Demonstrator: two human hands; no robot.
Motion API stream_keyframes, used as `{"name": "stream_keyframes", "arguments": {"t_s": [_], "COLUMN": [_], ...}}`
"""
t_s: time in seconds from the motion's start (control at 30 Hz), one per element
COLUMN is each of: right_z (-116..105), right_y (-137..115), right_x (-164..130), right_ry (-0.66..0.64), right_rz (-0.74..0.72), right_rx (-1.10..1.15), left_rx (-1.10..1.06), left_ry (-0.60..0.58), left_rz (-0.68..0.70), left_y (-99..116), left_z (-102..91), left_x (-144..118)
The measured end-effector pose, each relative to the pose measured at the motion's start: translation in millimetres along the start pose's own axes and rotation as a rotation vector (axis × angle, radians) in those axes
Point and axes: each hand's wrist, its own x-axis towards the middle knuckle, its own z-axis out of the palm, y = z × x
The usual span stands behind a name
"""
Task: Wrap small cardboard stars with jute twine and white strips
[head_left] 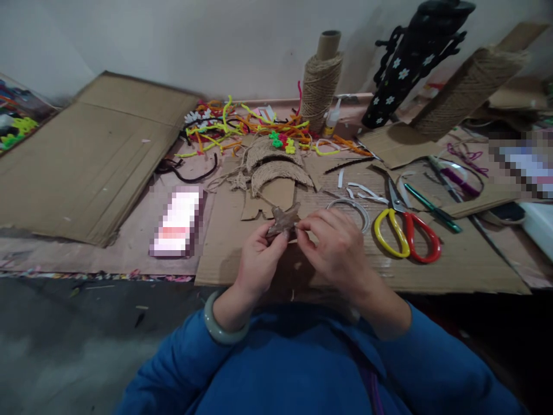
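Observation:
A small brown star-shaped piece [285, 218], seemingly cardboard, is pinched between the thumb and fingers of my left hand [258, 256]. At the star's right edge, the thumb and forefinger of my right hand [336, 245] are pressed together; whatever they grip is too small to make out. Just beyond the hands lies a cut cardboard shape [273, 199]. Curved pieces wrapped in twine [280, 172] rest over its far part, with small green, red and yellow flowers [280, 141] above them. A twine-covered star [238, 181] sits to their left.
Scissors [400, 210] and a green pen [432, 207] lie right on the cardboard mat [466, 265]. Behind stand a twine roll [322, 86], glue bottle [332, 120], black flowered vase [404, 72] and leaning twine tube [470, 92]. Pipe cleaners [224, 129], a phone [177, 222] and large cardboard [86, 161] are left.

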Motion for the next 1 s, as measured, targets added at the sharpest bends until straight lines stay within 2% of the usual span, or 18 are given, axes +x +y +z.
{"name": "stream_keyframes", "arguments": {"t_s": [0.2, 0.33, 0.53, 0.87, 1.0], "right_z": [0.7, -1.7, -0.3, 4.7, 5.1], "right_y": [5.5, 7.1, 9.6, 9.5, 7.8], "right_x": [-2.1, -2.3, -4.0, -3.7, -3.8], "right_ry": [0.01, -0.02, 0.037, -0.002, -0.003], "right_rz": [0.091, 0.089, 0.1, 0.129, 0.124], "right_rx": [0.146, 0.178, 0.166, 0.205, 0.208], "left_rx": [-0.113, -0.116, -0.118, -0.099, -0.08], "left_ry": [0.023, 0.038, 0.041, 0.042, 0.084], "left_rz": [-0.057, -0.08, -0.09, -0.095, -0.089], "left_y": [8.4, 9.8, 9.3, 8.0, 8.1], "left_z": [5.8, 5.6, 5.2, 3.3, 4.2], "left_x": [1.1, 1.3, 0.5, -0.5, -0.6]}}
